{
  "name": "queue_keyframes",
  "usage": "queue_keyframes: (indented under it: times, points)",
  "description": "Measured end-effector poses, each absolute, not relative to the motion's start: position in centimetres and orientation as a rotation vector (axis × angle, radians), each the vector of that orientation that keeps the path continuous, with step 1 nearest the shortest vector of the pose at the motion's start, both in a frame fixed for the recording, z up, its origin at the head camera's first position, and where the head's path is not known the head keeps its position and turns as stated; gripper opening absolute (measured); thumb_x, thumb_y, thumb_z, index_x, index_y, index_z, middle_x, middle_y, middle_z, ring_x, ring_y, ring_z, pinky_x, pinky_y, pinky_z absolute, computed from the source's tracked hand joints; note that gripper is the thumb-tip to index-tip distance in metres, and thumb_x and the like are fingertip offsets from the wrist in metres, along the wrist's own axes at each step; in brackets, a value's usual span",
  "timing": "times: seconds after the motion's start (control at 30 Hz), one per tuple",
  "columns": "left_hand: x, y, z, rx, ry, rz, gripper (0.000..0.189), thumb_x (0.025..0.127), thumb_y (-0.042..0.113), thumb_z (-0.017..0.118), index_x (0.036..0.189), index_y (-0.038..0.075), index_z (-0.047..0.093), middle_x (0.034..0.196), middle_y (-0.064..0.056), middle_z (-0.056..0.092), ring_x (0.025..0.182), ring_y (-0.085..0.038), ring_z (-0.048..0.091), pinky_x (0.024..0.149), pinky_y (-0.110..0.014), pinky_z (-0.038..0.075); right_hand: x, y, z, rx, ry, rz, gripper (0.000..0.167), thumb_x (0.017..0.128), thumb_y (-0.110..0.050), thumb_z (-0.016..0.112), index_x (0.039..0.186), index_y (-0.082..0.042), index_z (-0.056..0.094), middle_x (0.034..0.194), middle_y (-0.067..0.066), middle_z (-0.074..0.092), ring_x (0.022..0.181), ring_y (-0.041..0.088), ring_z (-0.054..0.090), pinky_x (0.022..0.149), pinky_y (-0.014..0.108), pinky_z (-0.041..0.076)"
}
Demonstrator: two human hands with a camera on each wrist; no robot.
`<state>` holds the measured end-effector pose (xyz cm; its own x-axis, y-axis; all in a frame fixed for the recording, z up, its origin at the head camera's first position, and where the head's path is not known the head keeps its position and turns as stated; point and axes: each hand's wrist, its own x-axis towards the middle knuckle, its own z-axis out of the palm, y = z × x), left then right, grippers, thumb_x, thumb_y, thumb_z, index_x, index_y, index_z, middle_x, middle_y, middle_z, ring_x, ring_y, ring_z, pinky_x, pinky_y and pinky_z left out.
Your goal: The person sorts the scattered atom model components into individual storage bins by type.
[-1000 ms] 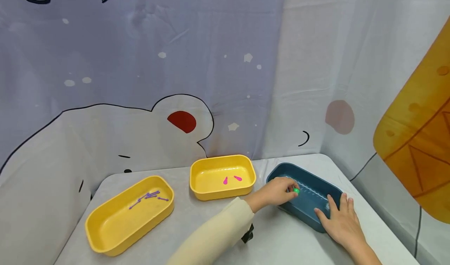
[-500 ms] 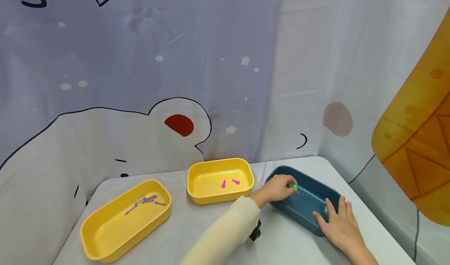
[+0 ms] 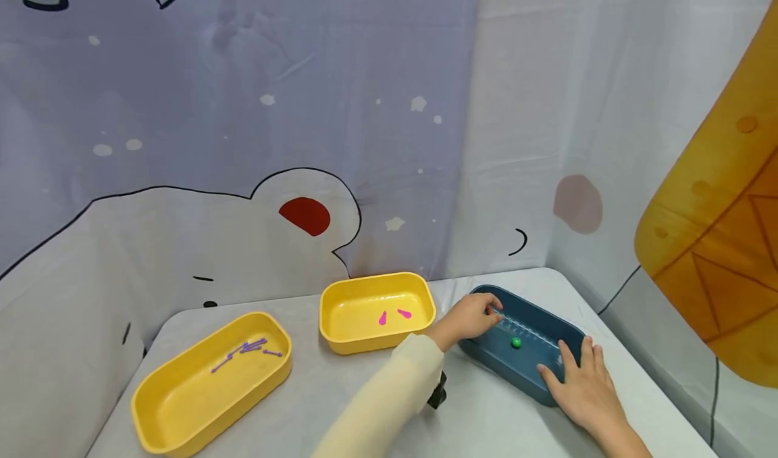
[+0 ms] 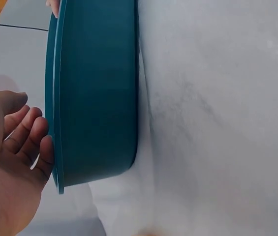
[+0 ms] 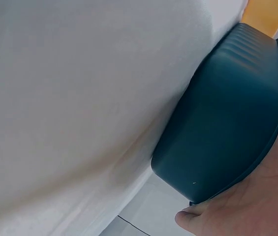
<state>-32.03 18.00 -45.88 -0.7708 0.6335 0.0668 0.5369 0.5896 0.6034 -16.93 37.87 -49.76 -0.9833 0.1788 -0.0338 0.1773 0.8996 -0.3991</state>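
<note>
A dark teal tray (image 3: 513,370) stands at the right of the table, with a small green ball (image 3: 516,342) lying on its floor. Over the tray's left end is my left hand (image 3: 471,317), its fingers loosely bent and nothing between them. The left wrist view shows this hand (image 4: 15,162) beside the tray's rim, thumb apart from the fingers. My right hand (image 3: 586,387) lies with spread fingers at the tray's right end, reaching over the rim. From the right wrist, the palm side (image 5: 249,206) appears along the tray's rim (image 5: 276,132).
Left of the teal tray stands a small yellow tray (image 3: 340,343) with two pink drop-shaped pieces (image 3: 394,316). A longer yellow tray (image 3: 176,404) at the left holds several thin purple sticks (image 3: 246,350). A printed curtain (image 3: 413,140) hangs behind the white table (image 3: 340,404).
My left hand has let go of the green ball, which now lies on the teal tray's floor, and has drawn back slightly left. The right hand stays at the tray's end.
</note>
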Motion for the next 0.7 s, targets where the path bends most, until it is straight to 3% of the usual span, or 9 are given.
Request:
queue_keyframes:
  times: [0.7]
  points:
    - [-30.2,13.1,-43.8,1.183,2.661,0.875,0.026,0.102,0.027,0.063,0.125,0.016,0.067,0.098,0.011,0.065,0.079,-0.001,0.055,0.072,-0.012,0.047,-16.7,37.8,-49.2,-0.232,-3.054,0.626,0.097,0.1,-0.063,0.044,0.153,0.014,0.02,0.151,0.051,-0.009,0.14,0.068,-0.008,0.11,0.078,0.005]
